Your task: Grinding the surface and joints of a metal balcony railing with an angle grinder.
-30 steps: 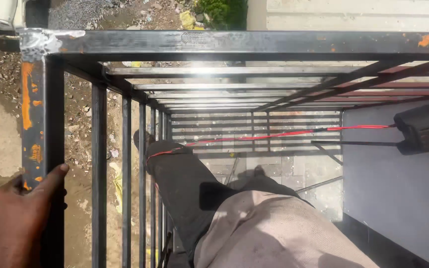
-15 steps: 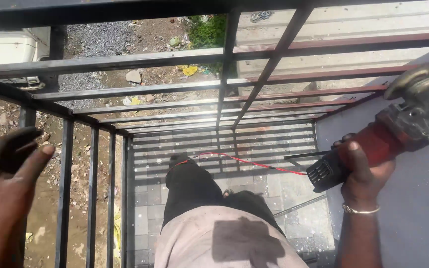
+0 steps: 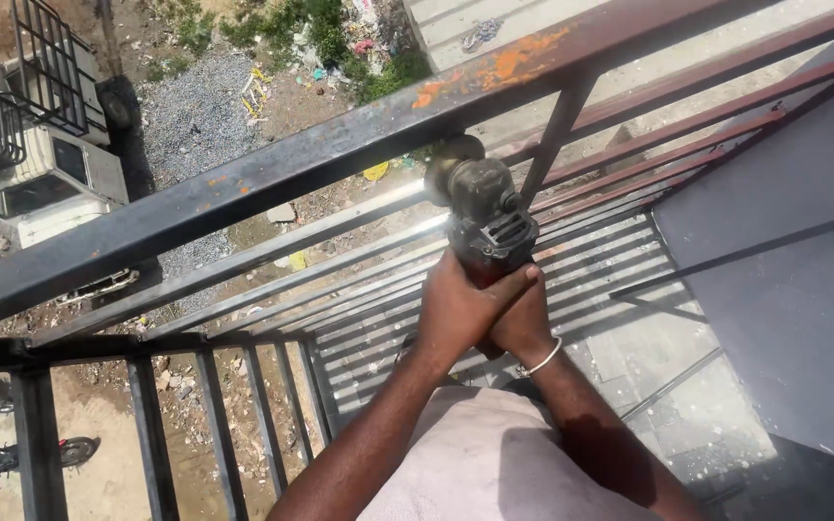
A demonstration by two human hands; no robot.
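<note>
Both hands [image 3: 489, 314] now clamped on grinder [image 3: 485, 217], disc above grip against rail [image 3: 243, 198].

The angle grinder [image 3: 483, 217] is a dark, grimy power tool with a rounded, dust-coated metal head and a blocky black body. It points up toward twelve o'clock, tilted slightly to eleven, its head pressed against the underside of the top rail [image 3: 340, 154]. That rail is a dark steel bar with orange rust patches, running diagonally from eight o'clock to two o'clock.
</note>
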